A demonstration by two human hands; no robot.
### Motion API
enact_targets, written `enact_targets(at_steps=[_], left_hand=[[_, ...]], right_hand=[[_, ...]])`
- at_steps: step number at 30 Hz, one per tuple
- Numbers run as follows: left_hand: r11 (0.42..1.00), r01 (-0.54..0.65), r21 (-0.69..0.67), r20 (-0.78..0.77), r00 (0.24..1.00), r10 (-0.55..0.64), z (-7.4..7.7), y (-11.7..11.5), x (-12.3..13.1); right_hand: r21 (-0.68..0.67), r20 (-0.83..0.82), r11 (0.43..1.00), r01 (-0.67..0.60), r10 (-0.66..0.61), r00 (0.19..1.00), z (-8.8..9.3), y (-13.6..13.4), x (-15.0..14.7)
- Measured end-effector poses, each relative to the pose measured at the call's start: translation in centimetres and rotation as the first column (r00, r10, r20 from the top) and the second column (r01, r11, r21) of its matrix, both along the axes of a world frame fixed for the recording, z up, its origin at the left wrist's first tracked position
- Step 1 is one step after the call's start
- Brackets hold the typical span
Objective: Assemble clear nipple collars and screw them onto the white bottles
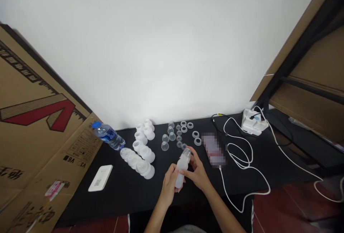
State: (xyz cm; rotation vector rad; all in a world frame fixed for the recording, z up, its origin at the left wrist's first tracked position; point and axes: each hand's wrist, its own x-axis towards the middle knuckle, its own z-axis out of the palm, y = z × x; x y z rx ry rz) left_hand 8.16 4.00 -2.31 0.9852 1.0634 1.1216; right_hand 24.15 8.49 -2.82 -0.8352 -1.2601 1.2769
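Both hands hold one small translucent white bottle (pixel 181 170) above the black table (pixel 129 190). My left hand (pixel 168 184) wraps round its lower body. My right hand (pixel 197 172) has its fingers closed at the bottle's top, where a clear cap or nipple (pixel 187 151) sits. Just beyond the hands lie several clear nipples (pixel 169 136) and white rings (pixel 195 134). To the left lie several white bottles (pixel 141 154) on their sides in rows.
A water bottle with a blue cap (pixel 109 135) lies beside a large cardboard box (pixel 34 136) at the left. A white flat device (pixel 100 177), a blurred phone (pixel 213 149), white cables (pixel 242 154) and a white charger (pixel 252 121) also sit on the table.
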Motion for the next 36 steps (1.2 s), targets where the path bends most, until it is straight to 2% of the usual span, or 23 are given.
enact_targets(at_steps=[5,8,12,14,18,20,21,24,26,27,29,31,33,36], left_hand=[[1.000,-0.019,0.010,-0.040,0.999,0.019,-0.1,0.1,0.1],[0.995,-0.068,0.076,-0.140,0.987,0.078,-0.3,-0.2,0.3],[0.963,-0.129,0.236,-0.392,0.894,0.216,0.0,-1.1,0.6],[0.945,-0.143,0.294,-0.457,0.848,0.270,0.5,-1.4,0.8],[0.916,-0.145,0.373,-0.446,0.838,0.315,1.6,-1.2,1.3],[0.900,-0.122,0.418,-0.438,0.841,0.317,1.7,-1.1,1.3],[0.887,-0.116,0.447,-0.443,0.833,0.332,1.7,-1.2,1.2],[0.797,-0.126,0.590,-0.446,0.773,0.452,0.8,-1.8,0.8],[0.709,-0.079,0.701,-0.425,0.752,0.504,-0.1,-2.4,0.7],[0.672,-0.018,0.740,-0.435,0.750,0.499,-0.6,-2.7,0.7],[0.604,0.140,0.785,-0.494,0.730,0.473,-1.4,-3.2,1.0],[0.530,0.267,0.805,-0.544,0.691,0.477,-2.1,-3.4,1.5],[0.467,0.309,0.829,-0.539,0.668,0.514,-2.8,-3.4,2.0],[0.443,0.265,0.856,-0.495,0.665,0.559,-3.5,-3.4,2.3]], right_hand=[[-0.006,0.033,1.000,0.010,-0.010,0.999,-0.1,0.1,-0.1],[0.001,0.036,1.000,0.012,-0.012,0.999,0.1,0.2,0.0],[-0.009,-0.014,1.000,-0.025,0.025,1.000,0.7,0.3,0.3],[-0.034,-0.074,0.997,-0.074,0.071,0.995,1.0,0.3,0.4],[-0.084,-0.134,0.985,-0.149,0.137,0.981,0.6,-0.1,0.4],[-0.099,-0.091,0.990,-0.103,0.094,0.991,0.0,-0.1,0.5],[-0.103,-0.068,0.994,-0.043,0.036,0.997,-0.3,0.0,0.7],[-0.079,-0.027,0.970,0.228,-0.231,0.973,-0.6,0.9,1.1],[-0.034,0.012,0.952,0.305,-0.305,0.952,-0.1,1.8,1.2],[-0.003,0.052,0.960,0.279,-0.278,0.959,0.4,2.2,1.0],[0.054,0.181,0.990,0.129,-0.137,0.974,1.5,2.9,0.1],[0.103,0.341,0.994,-0.022,-0.014,0.940,2.4,3.5,-1.5],[0.150,0.456,0.983,-0.108,0.028,0.889,2.9,3.9,-3.4],[0.185,0.522,0.965,-0.185,0.063,0.851,2.5,4.2,-6.3]])
